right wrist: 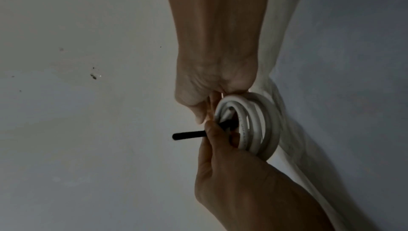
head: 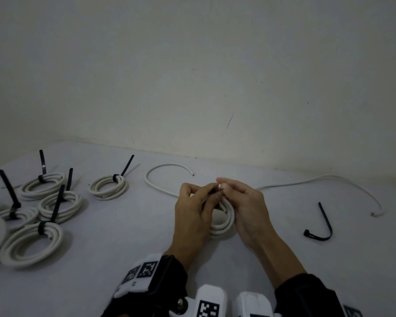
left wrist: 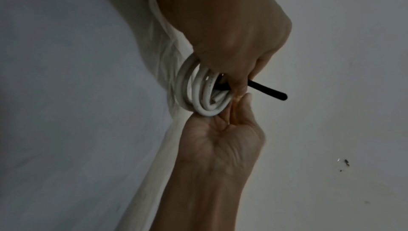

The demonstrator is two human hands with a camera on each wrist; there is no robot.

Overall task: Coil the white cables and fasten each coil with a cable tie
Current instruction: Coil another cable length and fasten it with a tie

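Observation:
A small coil of white cable (head: 223,227) stands on edge on the white tablecloth (head: 128,259) between my two hands. My left hand (head: 209,188) pinches a black cable tie (head: 217,191) that passes around the coil's upper part. In the left wrist view the black cable tie (left wrist: 269,91) sticks out past the left hand (left wrist: 240,82). My right hand (head: 226,186) holds the top of the coil (left wrist: 199,107) beside the tie, thumb against it. The right wrist view shows the same coil (right wrist: 267,121), tie (right wrist: 187,134), left hand (right wrist: 213,130) and right hand (right wrist: 202,115).
Several tied coils (head: 41,186) with upright black tie tails lie at the left, one more coil (head: 108,187) nearer the middle. One loose white cable (head: 149,183) curves behind my hands, another loose cable (head: 329,177) runs right. A spare black tie (head: 325,218) lies right. A wall (head: 215,76) stands behind.

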